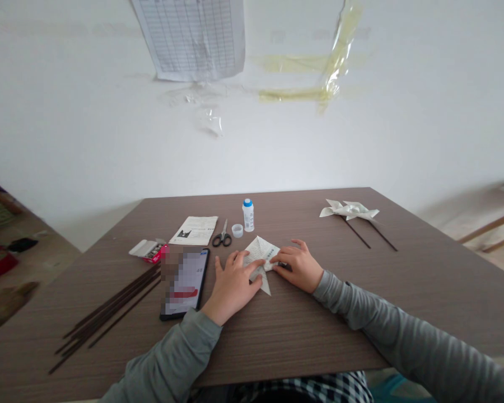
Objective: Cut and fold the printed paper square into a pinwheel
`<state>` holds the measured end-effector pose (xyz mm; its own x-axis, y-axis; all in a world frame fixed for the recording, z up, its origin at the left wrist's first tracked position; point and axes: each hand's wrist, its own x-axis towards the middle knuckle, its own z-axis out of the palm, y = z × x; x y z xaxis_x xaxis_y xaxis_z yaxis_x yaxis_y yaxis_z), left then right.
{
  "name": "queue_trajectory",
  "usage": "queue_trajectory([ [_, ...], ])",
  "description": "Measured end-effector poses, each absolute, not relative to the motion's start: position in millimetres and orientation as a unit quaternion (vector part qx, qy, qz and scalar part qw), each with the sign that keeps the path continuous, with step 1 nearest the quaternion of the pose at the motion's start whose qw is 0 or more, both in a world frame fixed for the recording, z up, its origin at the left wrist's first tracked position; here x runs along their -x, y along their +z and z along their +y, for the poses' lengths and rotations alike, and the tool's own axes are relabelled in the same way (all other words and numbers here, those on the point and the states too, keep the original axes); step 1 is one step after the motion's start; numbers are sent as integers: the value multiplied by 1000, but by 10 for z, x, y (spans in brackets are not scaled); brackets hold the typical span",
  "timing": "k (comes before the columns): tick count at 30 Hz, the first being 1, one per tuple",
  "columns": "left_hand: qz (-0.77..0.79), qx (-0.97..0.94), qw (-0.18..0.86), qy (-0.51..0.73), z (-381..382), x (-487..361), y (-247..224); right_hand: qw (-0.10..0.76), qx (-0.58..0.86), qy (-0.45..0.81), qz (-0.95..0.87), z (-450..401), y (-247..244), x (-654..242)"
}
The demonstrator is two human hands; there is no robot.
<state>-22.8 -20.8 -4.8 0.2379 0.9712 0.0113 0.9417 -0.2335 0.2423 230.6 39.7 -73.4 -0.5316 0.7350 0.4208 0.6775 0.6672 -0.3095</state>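
A printed paper with cut, pointed flaps [259, 246] lies on the brown table [319, 336] between my hands. My left hand [235, 282] rests on its left side, fingers spread and fingertips pressing on the paper near its middle. At the paper's right side, my right hand [300, 266] has its thumb and fingers closed on a flap, and a small dark item shows near those fingertips, too small to make out. Two paper pinwheels [349, 210] on dark sticks lie at the back right.
Left of my hands are a phone [187, 282], dark sticks [109, 308] and a small red-and-white box [149, 251]. Farther back stand scissors [222, 236], a folded printed sheet [194, 230], a clear round cap [237, 230] and a white bottle with blue lid [248, 216].
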Motion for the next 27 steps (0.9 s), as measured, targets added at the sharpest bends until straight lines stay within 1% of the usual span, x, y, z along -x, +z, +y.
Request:
queue_trajectory([
  [7, 614, -780, 84, 90, -199, 230, -106, 253, 423, 53, -868, 328, -631, -2295],
  [14, 611, -780, 85, 104, -193, 230, -88, 258, 415, 67, -870, 345, -680, -2307],
  [21, 618, -778, 90, 71, -200, 219, -48, 259, 414, 58, -871, 365, -705, -2305],
  [27, 609, -785, 78, 79, -201, 234, -77, 258, 408, 49, -874, 372, -706, -2313],
])
